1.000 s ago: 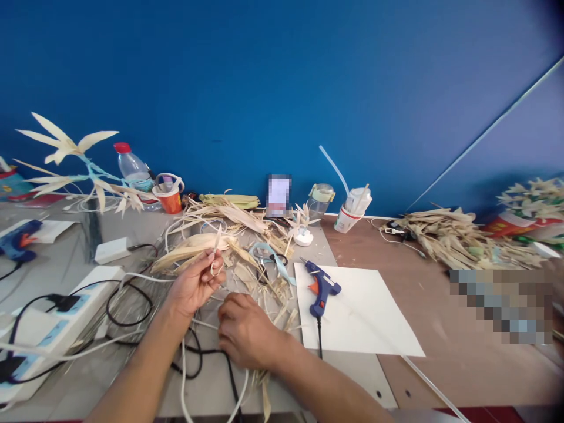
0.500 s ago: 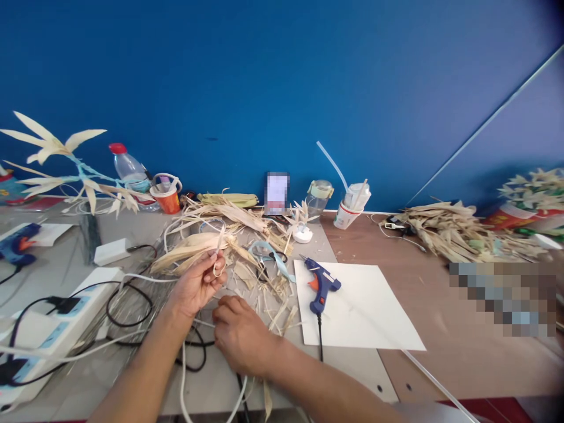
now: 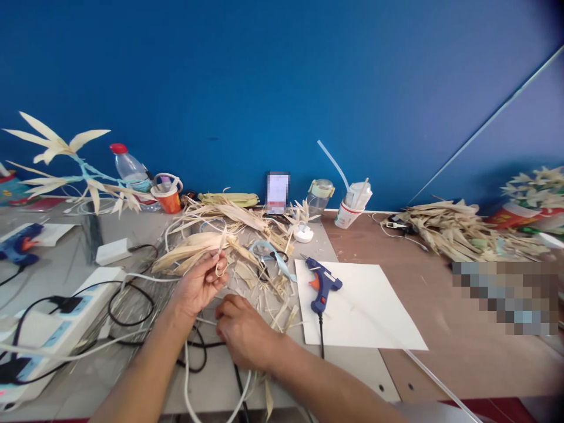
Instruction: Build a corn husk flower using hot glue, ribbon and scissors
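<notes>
Pale husk sliver (image 3: 222, 239), pointed tip upward, pinched between thumb and fingers of the left hand (image 3: 200, 285). Right hand (image 3: 244, 332) apart from it, lower and nearer the body, fingers curled; cannot tell whether they grip anything. Behind the sliver, a broad dried husk (image 3: 180, 254) lies on the grey tabletop (image 3: 211, 383), with husk scraps (image 3: 248, 273) to its right. Light-blue ribbon (image 3: 284, 269) curls beside the scraps. Blue hot-glue gun (image 3: 326, 286), orange trigger, lies on a white paper sheet (image 3: 374, 323), right of both hands; black cord (image 3: 321, 335) runs to the near side. White power strip (image 3: 55, 346) at left. Husk-flower branch (image 3: 83, 169) farther back, near a red-capped bottle (image 3: 130, 167).
</notes>
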